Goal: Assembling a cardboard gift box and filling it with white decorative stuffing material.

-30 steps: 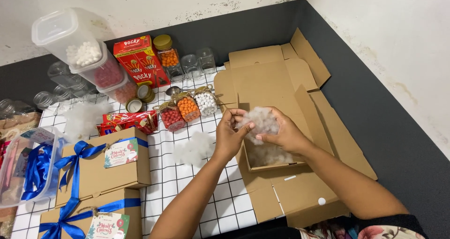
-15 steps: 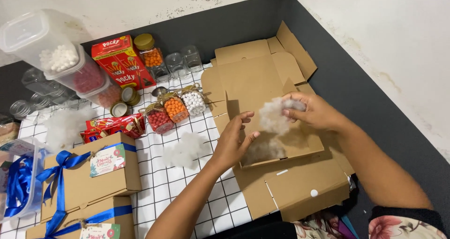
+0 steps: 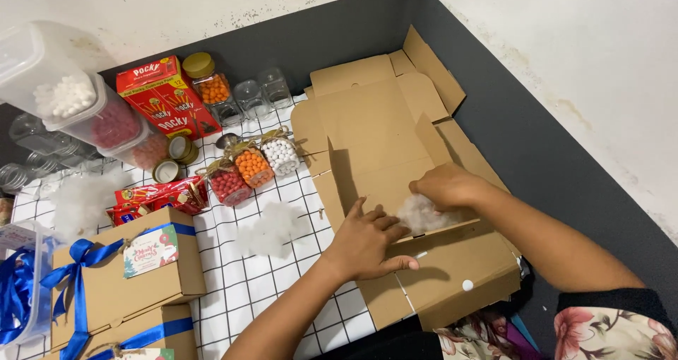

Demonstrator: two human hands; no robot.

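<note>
I am pressing the white stuffing (image 3: 426, 214) into the open cardboard box (image 3: 381, 145), right hand (image 3: 446, 187) pinching it, left hand (image 3: 367, 241) flat and grasping nothing, bracing the front wall; spreading evenly seems best.

An open brown cardboard box (image 3: 385, 141) lies under the fingers of both hands, lid flap raised behind them. Far left of the fingers stand two closed brown boxes (image 3: 120, 275) tied with blue ribbon, each with a small card label (image 3: 150, 250). Beyond them lies a flat red snack packet (image 3: 159, 195), and farther back a red carton (image 3: 168, 99).
</note>
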